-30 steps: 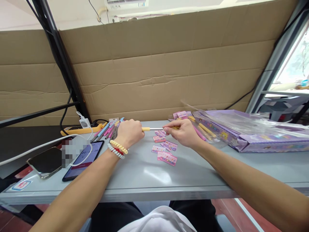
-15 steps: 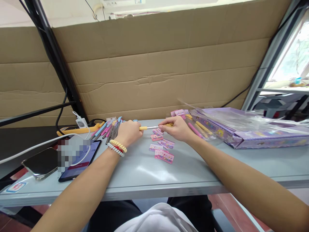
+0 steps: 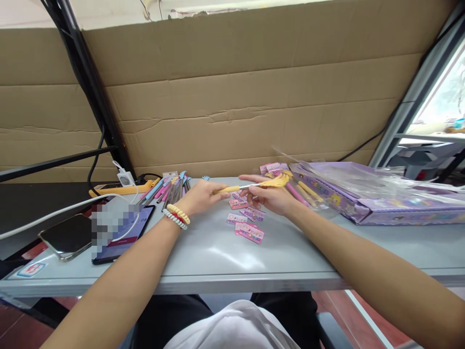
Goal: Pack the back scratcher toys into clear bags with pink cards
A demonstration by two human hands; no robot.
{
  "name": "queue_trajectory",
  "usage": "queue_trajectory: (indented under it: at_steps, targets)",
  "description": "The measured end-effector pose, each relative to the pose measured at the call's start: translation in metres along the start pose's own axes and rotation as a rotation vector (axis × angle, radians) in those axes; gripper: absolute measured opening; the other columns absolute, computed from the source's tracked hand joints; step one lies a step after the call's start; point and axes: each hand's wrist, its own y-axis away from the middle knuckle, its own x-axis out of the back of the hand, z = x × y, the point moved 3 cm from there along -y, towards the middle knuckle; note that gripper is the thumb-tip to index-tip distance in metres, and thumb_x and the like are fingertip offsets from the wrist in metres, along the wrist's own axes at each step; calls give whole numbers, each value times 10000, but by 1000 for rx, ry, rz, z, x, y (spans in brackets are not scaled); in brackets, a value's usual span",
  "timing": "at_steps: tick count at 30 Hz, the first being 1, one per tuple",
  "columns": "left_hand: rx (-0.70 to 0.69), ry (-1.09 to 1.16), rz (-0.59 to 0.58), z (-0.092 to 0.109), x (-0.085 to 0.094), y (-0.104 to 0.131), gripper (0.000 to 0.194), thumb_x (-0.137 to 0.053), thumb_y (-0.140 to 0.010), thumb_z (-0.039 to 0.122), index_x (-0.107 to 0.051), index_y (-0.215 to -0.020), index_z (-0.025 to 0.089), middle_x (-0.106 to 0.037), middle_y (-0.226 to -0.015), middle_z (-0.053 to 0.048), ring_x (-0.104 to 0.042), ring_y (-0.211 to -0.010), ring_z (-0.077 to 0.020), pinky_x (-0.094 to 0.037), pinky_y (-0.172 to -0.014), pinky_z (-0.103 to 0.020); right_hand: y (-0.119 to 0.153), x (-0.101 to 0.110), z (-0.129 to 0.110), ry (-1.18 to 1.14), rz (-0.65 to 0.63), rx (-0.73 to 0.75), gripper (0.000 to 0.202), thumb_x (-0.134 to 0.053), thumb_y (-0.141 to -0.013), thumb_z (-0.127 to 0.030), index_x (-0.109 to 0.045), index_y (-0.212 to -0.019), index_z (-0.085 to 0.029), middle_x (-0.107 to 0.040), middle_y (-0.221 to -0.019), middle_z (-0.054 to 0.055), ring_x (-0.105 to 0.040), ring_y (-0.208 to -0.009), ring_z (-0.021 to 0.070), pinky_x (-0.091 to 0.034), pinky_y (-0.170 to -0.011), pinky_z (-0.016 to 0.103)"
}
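My left hand [image 3: 201,196] is closed on the yellow handle of a back scratcher [image 3: 234,188]. Its thin metal shaft runs to the right, ending in a yellow hand-shaped head. Under that head lies my right hand [image 3: 271,198], its fingers apart and one stretched out to the left; the shaft passes over it. Several small pink and purple printed cards [image 3: 250,232] are scattered on the grey table [image 3: 203,257] below the hands. Beyond my left wrist is a bunch of colourful back scratchers [image 3: 170,189], some with blue heads.
At the right stands a purple box [image 3: 363,203] covered with clear plastic. Pink and yellow sticks [image 3: 307,192] in clear wrapping lie beside it. A phone [image 3: 67,237], a tablet [image 3: 123,240], a white cable [image 3: 65,215] and a yellow power strip [image 3: 121,189] occupy the left. Cardboard [image 3: 254,121] walls the back.
The back scratcher's yellow head has come into sight over my right hand. My right fingers have gone from a pinch on the shaft to spread. My left hand has turned, its thumb side showing.
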Motion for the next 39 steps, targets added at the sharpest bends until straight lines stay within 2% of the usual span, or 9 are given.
queue_trajectory:
  at_steps: [4, 8, 11, 14, 18, 21, 24, 31, 39]
  targets:
    - [33, -21, 20, 3, 4, -2, 386, -406, -867, 451, -687, -951, 200, -671, -772, -12, -530, -650, -120, -366, -598, -209, -3, -7, 7, 45, -24, -45, 391, -666, -733, -445, -657, -977, -139, -694, -784, 93, -595, -555, 143, -390, -388, 233]
    - [479, -267, 191, -28, 38, 6, 347, -399, -823, 386, -684, -903, 204, -698, -866, -61, -601, -803, -198, -415, -672, -261, -2, 8, -5, 100, 199, 49, 359, -717, -687, -404, -665, -949, -164, -680, -776, 61, -596, -581, 127, -394, -402, 213]
    - [777, -392, -81, -55, 53, 17, 203, -502, -687, 316, -674, -676, 207, -676, -710, -79, -620, -748, -246, -426, -620, -293, -2, 22, -11, 199, 367, 126, 333, -746, -655, -380, -661, -881, -150, -654, -718, 42, -576, -557, 115, -390, -398, 208]
    - [902, -356, -339, -67, 53, 25, 145, -580, -599, 341, -635, -557, 214, -650, -627, -74, -632, -704, -262, -448, -615, -315, -3, 28, -12, 248, 485, 193, 366, -752, -630, -435, -641, -809, -135, -617, -646, 26, -538, -504, 103, -375, -370, 208]
    - [1025, -446, -262, -67, 54, 29, 282, -645, -544, 404, -670, -742, 206, -686, -838, -125, -633, -871, -329, -473, -711, -384, -6, 32, -12, 237, 590, 247, 430, -732, -618, -529, -595, -764, -149, -573, -573, -2, -474, -430, 82, -341, -342, 204]
    - [1065, -515, -112, -66, 57, 31, 363, -599, -601, 399, -660, -891, 188, -653, -1047, -172, -596, -998, -354, -462, -777, -420, -7, 36, -11, 223, 632, 237, 456, -682, -640, -600, -560, -678, -162, -478, -476, -36, -400, -374, 63, -295, -332, 204]
    - [1061, -491, -117, -67, 56, 33, 332, -617, -583, 401, -658, -830, 184, -652, -1039, -173, -589, -1003, -365, -456, -777, -429, -6, 38, -11, 209, 647, 203, 487, -643, -665, -627, -478, -556, -182, -374, -419, -55, -328, -353, 56, -258, -335, 213]
    - [973, -326, -128, -75, 54, 38, 378, -687, -468, 549, -523, -494, 209, -571, -512, -83, -629, -707, -356, -443, -632, -455, -4, 28, -15, 295, 514, 183, 513, -542, -740, -638, -402, -498, -207, -356, -413, -37, -330, -369, 81, -259, -379, 245]
    - [1086, -165, -379, -69, 45, 43, 312, -713, -507, 457, -517, -560, 220, -583, -502, -63, -632, -620, -290, -456, -620, -405, -4, 28, -15, 523, 501, 185, 547, -484, -749, -678, -408, -496, -199, -395, -441, -22, -356, -419, 88, -284, -428, 248]
